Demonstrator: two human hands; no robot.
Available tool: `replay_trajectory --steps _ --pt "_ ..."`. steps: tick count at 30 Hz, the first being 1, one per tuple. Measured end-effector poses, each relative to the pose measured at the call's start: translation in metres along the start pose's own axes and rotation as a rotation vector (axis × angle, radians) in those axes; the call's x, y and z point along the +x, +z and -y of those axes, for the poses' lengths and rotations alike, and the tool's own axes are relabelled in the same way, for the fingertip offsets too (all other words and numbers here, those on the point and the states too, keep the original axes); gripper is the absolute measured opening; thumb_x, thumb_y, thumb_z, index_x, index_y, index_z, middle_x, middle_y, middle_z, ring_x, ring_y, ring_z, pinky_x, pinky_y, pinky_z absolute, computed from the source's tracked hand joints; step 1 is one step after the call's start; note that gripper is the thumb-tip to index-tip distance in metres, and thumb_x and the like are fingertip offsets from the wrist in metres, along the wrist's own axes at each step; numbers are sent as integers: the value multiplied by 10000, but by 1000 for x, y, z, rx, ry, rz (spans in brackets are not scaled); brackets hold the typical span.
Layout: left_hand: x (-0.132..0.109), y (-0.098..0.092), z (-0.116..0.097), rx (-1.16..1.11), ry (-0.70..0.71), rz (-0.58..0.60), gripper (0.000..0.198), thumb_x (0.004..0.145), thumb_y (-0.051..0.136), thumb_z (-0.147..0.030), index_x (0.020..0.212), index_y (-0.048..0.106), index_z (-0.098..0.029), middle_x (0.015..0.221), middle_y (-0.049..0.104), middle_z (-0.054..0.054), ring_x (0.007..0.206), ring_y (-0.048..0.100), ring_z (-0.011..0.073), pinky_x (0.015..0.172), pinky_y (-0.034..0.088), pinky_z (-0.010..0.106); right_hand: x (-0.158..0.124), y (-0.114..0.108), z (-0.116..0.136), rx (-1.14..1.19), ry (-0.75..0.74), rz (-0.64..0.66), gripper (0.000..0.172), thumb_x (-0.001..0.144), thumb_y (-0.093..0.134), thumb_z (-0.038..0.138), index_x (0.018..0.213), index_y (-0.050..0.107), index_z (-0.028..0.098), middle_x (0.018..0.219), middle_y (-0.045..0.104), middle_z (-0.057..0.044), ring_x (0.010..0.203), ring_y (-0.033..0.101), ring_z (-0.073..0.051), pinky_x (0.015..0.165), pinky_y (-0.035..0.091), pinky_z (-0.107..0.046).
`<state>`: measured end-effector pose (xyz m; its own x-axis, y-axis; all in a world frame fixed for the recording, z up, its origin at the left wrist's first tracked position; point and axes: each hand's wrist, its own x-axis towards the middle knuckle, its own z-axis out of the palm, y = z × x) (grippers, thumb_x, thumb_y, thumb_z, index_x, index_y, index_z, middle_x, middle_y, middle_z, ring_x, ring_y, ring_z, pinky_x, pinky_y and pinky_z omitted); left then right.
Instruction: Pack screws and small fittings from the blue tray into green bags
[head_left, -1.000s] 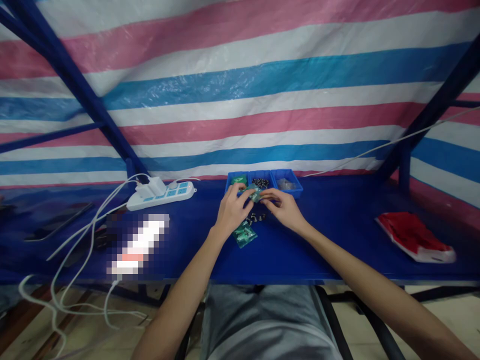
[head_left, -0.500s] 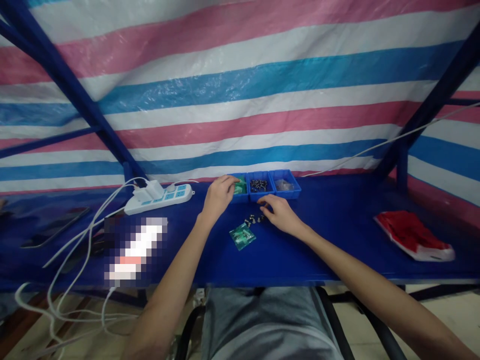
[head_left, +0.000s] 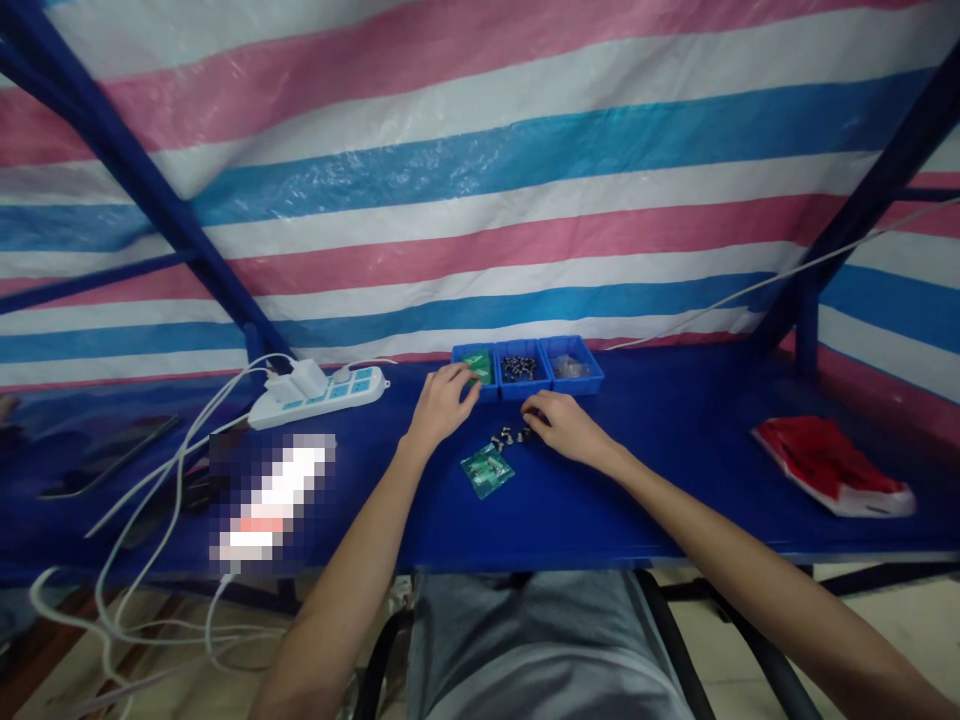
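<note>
My left hand point(head_left: 445, 402) is at the front of the left blue bin point(head_left: 489, 392), fingers bent and apart, holding nothing I can see. Green packets point(head_left: 478, 365) lie in that bin. Curled over the table in front of the bins, my right hand point(head_left: 561, 425) has its thumb and fingertips drawn together. What they grip, if anything, is too small to make out. Several small dark screw-like pieces point(head_left: 510, 437) are scattered just left of its fingertips. Closer to me, a clear green bag point(head_left: 487, 470) with pale pieces inside rests flat on the blue table point(head_left: 555, 520).
The middle bin point(head_left: 523, 391) holds small dark and silver hardware; the right bin point(head_left: 574, 386) holds clear packets. To the left are a white power strip point(head_left: 352, 392), looping cables point(head_left: 180, 460) and a dark flat device point(head_left: 112, 458). A red-and-white package point(head_left: 832, 465) lies far right.
My left hand has come back slightly from the left bin toward me, uncovering more of the green packets. My right hand's thumb and fingers have drawn closer together beside the small pieces.
</note>
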<state>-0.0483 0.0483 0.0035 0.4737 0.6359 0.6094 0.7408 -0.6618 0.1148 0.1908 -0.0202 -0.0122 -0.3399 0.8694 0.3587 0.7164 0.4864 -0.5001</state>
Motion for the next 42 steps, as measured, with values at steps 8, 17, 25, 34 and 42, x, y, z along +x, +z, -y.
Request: replay_trajectory --steps 8,17,25,34,42 --pt "0 -2 -30 -100 154 -8 224 982 479 -258 1100 654 -181 1031 666 80 984 618 213 915 477 359 -2 -5 1 126 8 150 148 856 636 154 990 695 175 915 686 -49 762 640 -157 716 472 -261" --pt "-4 0 -41 -96 197 265 192 960 501 -272 1035 663 -202 783 659 21 713 622 162 643 421 268 -2 -3 -1 27 -33 186 163 808 665 82 939 697 173 928 643 -54 817 622 -172 772 464 -277" --pt "-2 -1 -40 -141 124 311 179 944 516 -260 1006 675 -206 768 673 14 687 616 157 606 388 258 -2 -1 -3 26 -65 181 114 865 647 100 921 700 184 898 625 -48 783 604 -158 756 439 -267" --pt "-1 -3 -39 -177 101 291 184 942 512 -264 992 681 -209 739 665 6 673 609 155 611 401 259 2 -2 -4 143 -30 50 76 883 643 137 901 702 182 864 658 -34 752 618 -152 754 446 -268" --pt "0 -4 -39 -217 79 281 201 935 522 -269 997 700 -199 709 660 17 648 605 159 595 407 261 4 -6 0 237 36 -105 75 903 599 215 900 672 194 848 731 -36 787 675 -185 733 478 -283"
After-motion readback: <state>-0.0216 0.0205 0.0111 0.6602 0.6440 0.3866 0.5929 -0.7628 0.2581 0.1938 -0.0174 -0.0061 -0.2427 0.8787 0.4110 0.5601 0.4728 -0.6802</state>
